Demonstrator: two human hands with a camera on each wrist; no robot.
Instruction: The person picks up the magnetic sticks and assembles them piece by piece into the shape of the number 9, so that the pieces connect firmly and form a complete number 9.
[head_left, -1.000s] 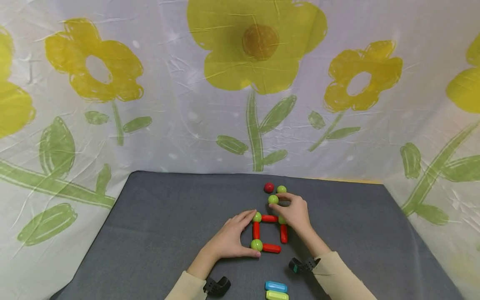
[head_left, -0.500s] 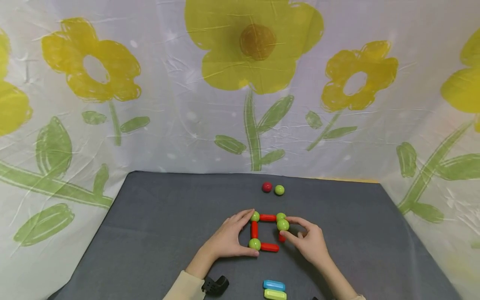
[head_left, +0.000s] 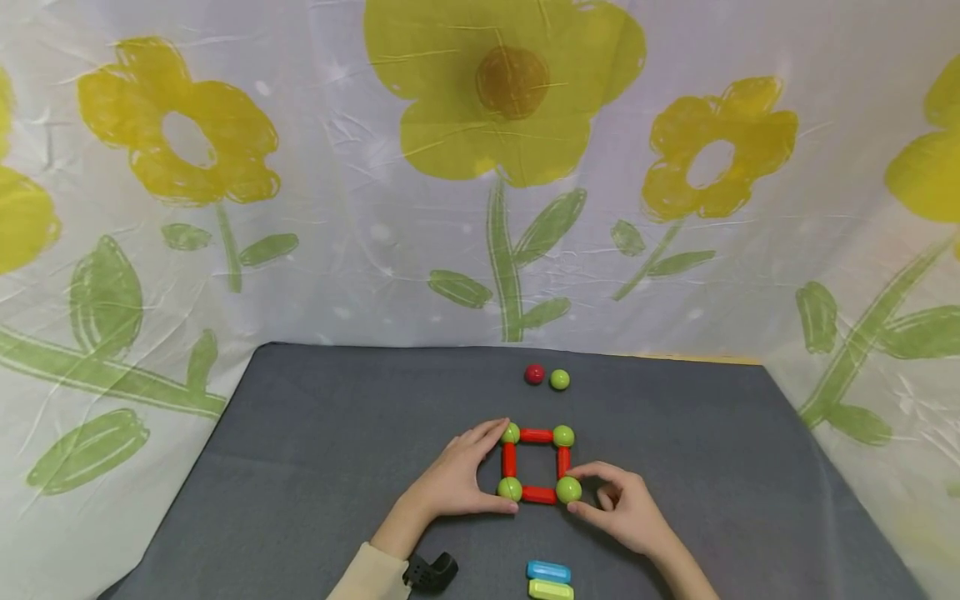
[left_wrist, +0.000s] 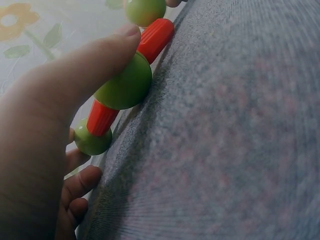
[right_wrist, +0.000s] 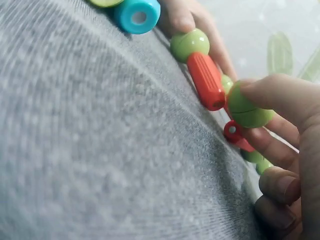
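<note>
A square of red magnetic sticks (head_left: 536, 436) with green balls (head_left: 563, 436) at its corners lies mid-table. My left hand (head_left: 453, 479) holds its left side, the thumb on the near-left green ball (left_wrist: 125, 85) and the fingers at the far-left ball (left_wrist: 93, 140). At the near-right corner, my right hand (head_left: 618, 504) pinches another green ball (head_left: 568, 489) between thumb and index finger. In the right wrist view this pinched ball (right_wrist: 248, 105) is close by the bare end of a red stick (right_wrist: 206, 82).
A red ball (head_left: 534, 374) and a loose green ball (head_left: 559, 380) lie beyond the square. Nearer me, a blue stick (head_left: 549, 572) and a yellow-green stick (head_left: 551, 590) lie side by side. A flower-printed curtain (head_left: 337, 250) hangs behind the dark table (head_left: 315, 417).
My right hand has brought the green ball from beyond the square toward me, down to its near-right corner. My left hand keeps its hold on the left side.
</note>
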